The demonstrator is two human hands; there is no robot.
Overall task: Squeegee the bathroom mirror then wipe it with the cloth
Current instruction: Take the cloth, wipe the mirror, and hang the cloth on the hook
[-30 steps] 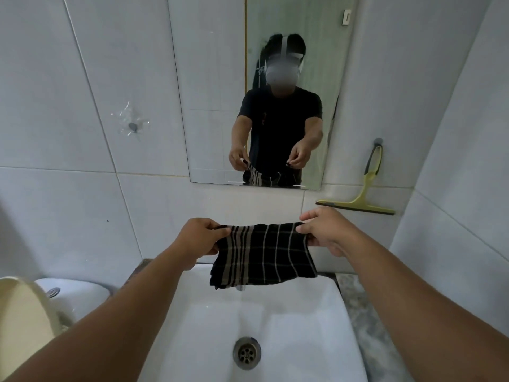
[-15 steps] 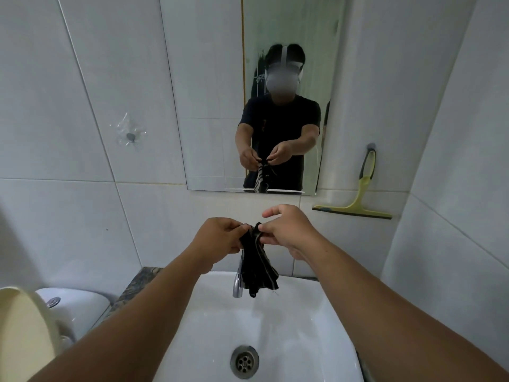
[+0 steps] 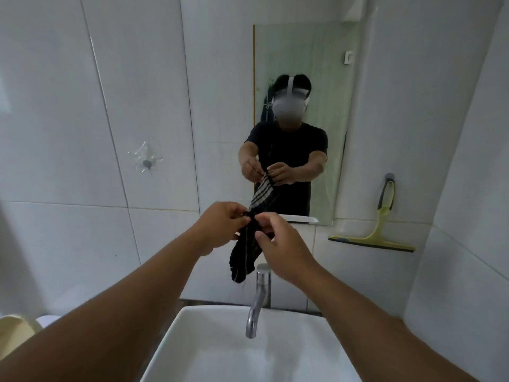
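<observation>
Both hands are out in front at about chest height, meeting in the middle over the sink, and the dark checked cloth (image 3: 246,250) is pinched right there between them. The left hand (image 3: 220,226) has its thumb and fingertips closed on the top edge of the cloth, and the right hand (image 3: 281,244) is pinching the same bunched top from the other side, knuckles toward the camera, so the two grips are basically touching. Everything below the pinch just hangs: the cloth is folded or gathered into a narrow strip that droops down and a bit to the left of the grip, its bottom end dangling free just beside the top of the chrome tap (image 3: 259,296), not resting on anything as far as I can see. Under the grip is the white basin (image 3: 209,348), well below the cloth's tail. Straight behind and above the grip is the mirror (image 3: 311,59) on the tiled wall, and you can see the person's reflection holding the cloth, striped side showing. Off to the right of the grip, past the mirror's edge, the yellow-green squeegee (image 3: 378,230) hangs by its handle from a wall hook (image 3: 389,176), blade down and level. Way off left of the grip there's a little clear stick-on hook (image 3: 146,162) on the tile.
</observation>
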